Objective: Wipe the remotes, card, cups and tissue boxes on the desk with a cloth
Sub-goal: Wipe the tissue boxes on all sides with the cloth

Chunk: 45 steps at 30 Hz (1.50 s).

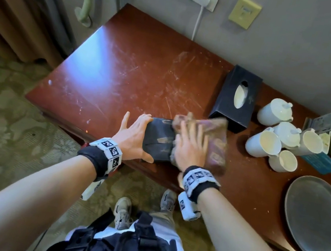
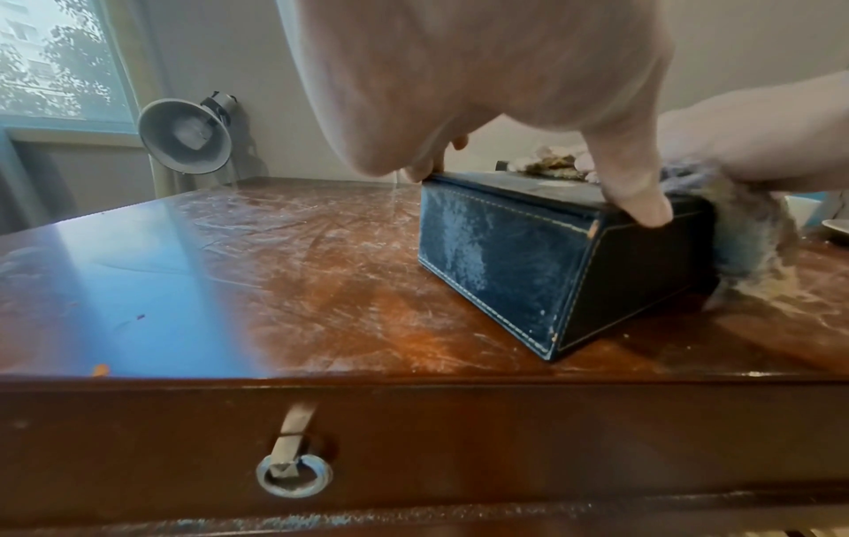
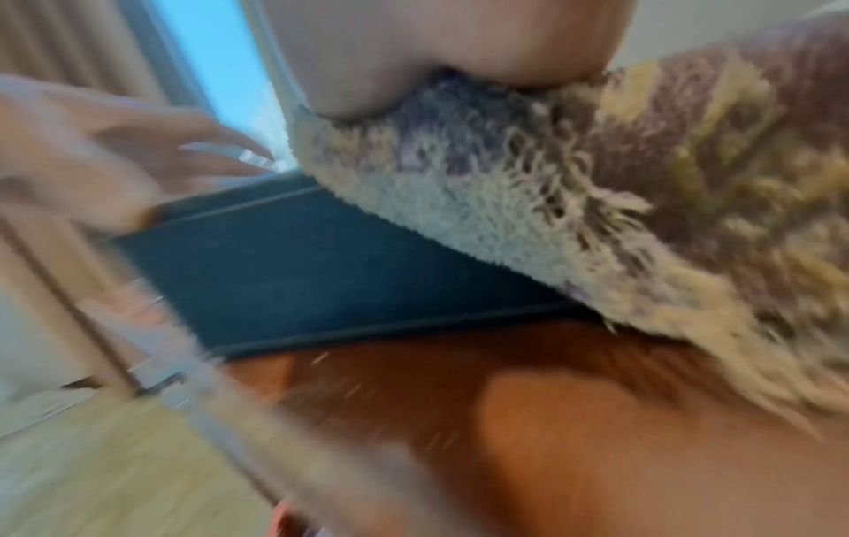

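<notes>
On the scratched red-brown desk (image 1: pixel 139 66), near its front edge, lies the dark tissue box (image 1: pixel 159 139) you are working on, dusty white streaks across its leather-look sides. A round grey tray (image 1: pixel 315 218) sits at the right end of the desk. A second tissue box (image 1: pixel 236 97) stands further back toward the wall, well apart from the first. Your cloth (image 1: pixel 214 142), shaggy and mottled purple and tan, is draped over the right end of the near box and down onto the desk. Your right hand (image 1: pixel 189 149) presses flat on the cloth, fingers straight, blurred. Your left hand (image 1: pixel 134 133) clamps the box's left end, thumb on the near side, fingers over the far edge. White cups (image 1: pixel 267 142) cluster right of the boxes.
</notes>
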Tool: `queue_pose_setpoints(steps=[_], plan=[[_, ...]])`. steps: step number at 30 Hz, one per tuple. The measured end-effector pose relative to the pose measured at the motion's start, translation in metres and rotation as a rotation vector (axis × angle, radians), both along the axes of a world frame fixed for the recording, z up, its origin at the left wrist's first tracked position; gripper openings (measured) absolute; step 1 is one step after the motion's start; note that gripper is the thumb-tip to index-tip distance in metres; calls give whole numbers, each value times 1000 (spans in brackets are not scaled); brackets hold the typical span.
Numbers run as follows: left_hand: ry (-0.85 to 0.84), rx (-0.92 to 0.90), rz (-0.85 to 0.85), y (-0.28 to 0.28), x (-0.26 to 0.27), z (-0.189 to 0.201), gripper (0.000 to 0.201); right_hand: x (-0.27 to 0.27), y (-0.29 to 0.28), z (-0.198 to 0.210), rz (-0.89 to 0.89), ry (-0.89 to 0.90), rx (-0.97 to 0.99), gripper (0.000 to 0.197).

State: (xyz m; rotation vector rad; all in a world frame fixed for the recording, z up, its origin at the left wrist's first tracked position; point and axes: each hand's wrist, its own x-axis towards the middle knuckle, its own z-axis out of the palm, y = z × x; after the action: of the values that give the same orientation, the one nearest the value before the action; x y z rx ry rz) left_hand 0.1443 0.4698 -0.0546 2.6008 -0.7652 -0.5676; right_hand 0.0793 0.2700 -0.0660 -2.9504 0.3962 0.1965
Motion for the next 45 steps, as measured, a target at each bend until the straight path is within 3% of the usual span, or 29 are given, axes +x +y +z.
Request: queue_pose_setpoints(steps=[2, 4, 10, 13, 17, 20, 23, 26, 29, 32, 36, 38, 41, 45], plan=[[8, -13, 1, 3, -1, -4, 130, -18, 8, 7, 137, 18, 16, 59], [3, -31, 24, 5, -3, -8, 133, -31, -14, 10, 150, 50, 29, 54], [61, -20, 68, 3, -2, -7, 137, -7, -72, 2, -118, 71, -23, 61], [90, -37, 87, 2, -3, -7, 137, 15, -38, 5, -149, 50, -51, 59], [89, -36, 98, 2, -3, -5, 139, 24, 35, 3, 214, 61, 10, 54], [87, -47, 108, 4, -3, -5, 140, 27, 31, 2, 295, 79, 43, 50], [100, -43, 127, 5, -5, -6, 140, 38, 8, 1, 215, 76, 23, 49], [102, -30, 133, 4, -6, -4, 140, 44, 32, 1, 63, 64, 23, 51], [90, -39, 121, 4, -6, -4, 140, 35, 50, 1, 203, 81, 22, 52], [93, -38, 117, 5, -4, -7, 139, 29, 6, 0, 245, 94, 20, 51], [87, -46, 124, 5, -3, -10, 138, 16, -74, 2, -34, 101, 24, 51], [75, -33, 121, 5, -3, -11, 138, 14, -87, 2, -113, 94, 74, 53], [78, -16, 123, 3, -2, -10, 139, 16, -69, 0, -156, 27, 10, 53], [100, -23, 114, 3, -1, -10, 138, 17, -5, 1, 103, 28, -14, 54]])
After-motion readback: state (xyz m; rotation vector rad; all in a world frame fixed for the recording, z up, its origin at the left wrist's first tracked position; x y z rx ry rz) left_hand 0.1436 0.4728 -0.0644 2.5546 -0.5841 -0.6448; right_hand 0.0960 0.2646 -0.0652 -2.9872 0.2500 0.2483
